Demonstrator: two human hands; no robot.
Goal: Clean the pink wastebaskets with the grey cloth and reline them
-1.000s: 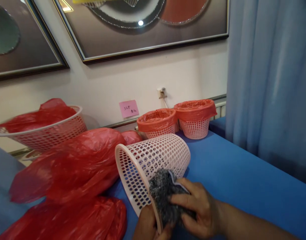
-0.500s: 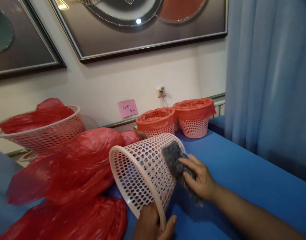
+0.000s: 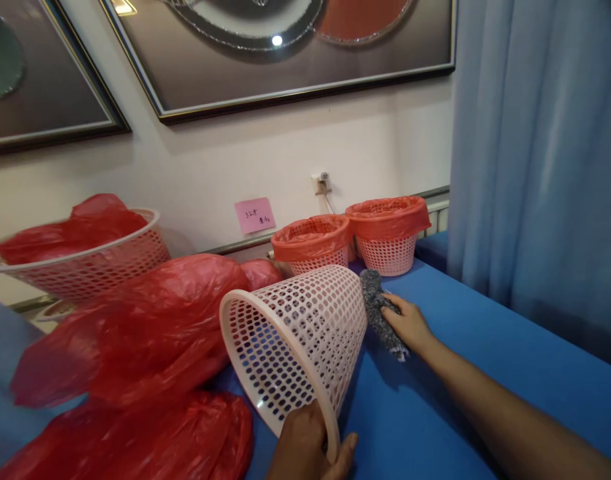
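Note:
A pale pink perforated wastebasket (image 3: 310, 320) lies tilted on its side, its open mouth toward the lower left. My left hand (image 3: 310, 443) grips its rim at the bottom, fingers inside and thumb outside. In my right hand (image 3: 402, 320) is a grey fluffy cleaning cloth (image 3: 378, 310), pressed at the basket's base end. The fingers wrap over the cloth, which hangs down toward the blue surface (image 3: 435, 413).
Two baskets lined with red bags, one (image 3: 312, 243) left of the other (image 3: 389, 233), stand against the wall. Red plastic bags (image 3: 135, 327) heap at left, before a wide basket (image 3: 100, 260). A blue curtain (image 3: 535, 167) hangs at right.
My right hand has slid the cloth from the basket's side to its base end, away to the right. My left hand keeps its hold on the rim, and the basket has barely shifted.

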